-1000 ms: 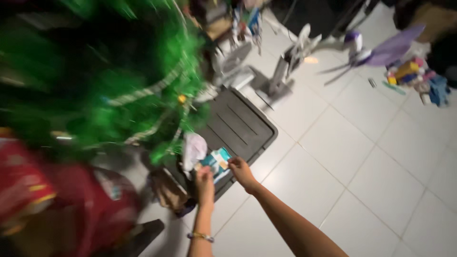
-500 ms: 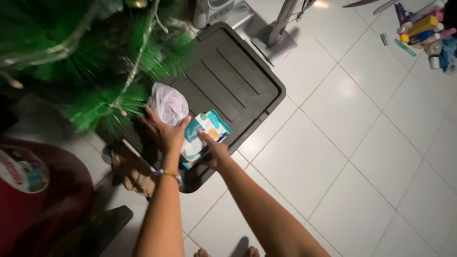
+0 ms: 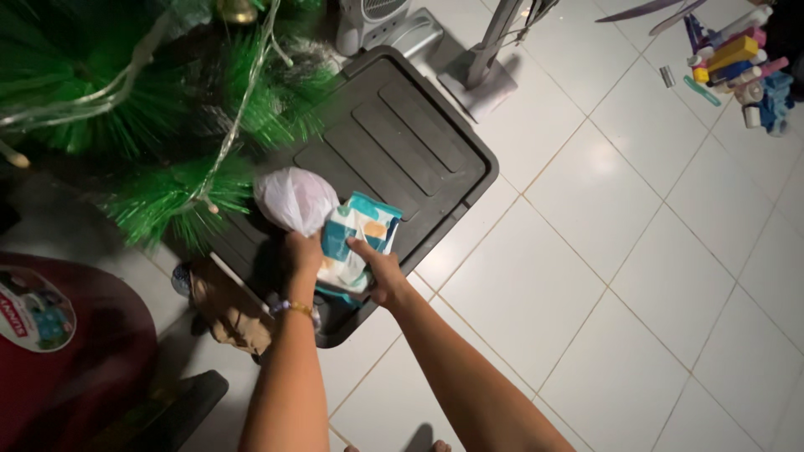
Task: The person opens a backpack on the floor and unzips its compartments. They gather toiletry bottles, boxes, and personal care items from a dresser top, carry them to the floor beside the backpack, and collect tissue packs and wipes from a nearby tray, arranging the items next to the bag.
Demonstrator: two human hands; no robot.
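Note:
A soft white and teal packet [image 3: 362, 240] lies on the near end of a dark grey bin lid [image 3: 402, 142]. My right hand [image 3: 378, 269] grips its near right edge. My left hand [image 3: 301, 253] rests on the packet's left side and touches a knotted pale plastic bag [image 3: 293, 199] lying just beyond it. A gold bracelet [image 3: 293, 308] circles my left wrist.
Green tinsel tree branches [image 3: 159, 109] with a bead garland overhang the lid's left side. A brown sandal [image 3: 226, 305] lies on the floor by the bin. A red round object [image 3: 59, 335] sits at lower left. A metal stand base [image 3: 481, 79] and a toy pile [image 3: 741, 67] are farther off on white tiles.
The view has steadied and drawn closer to the bin lid. Both hands have settled onto the packet, the left one sliding down off the plastic bag.

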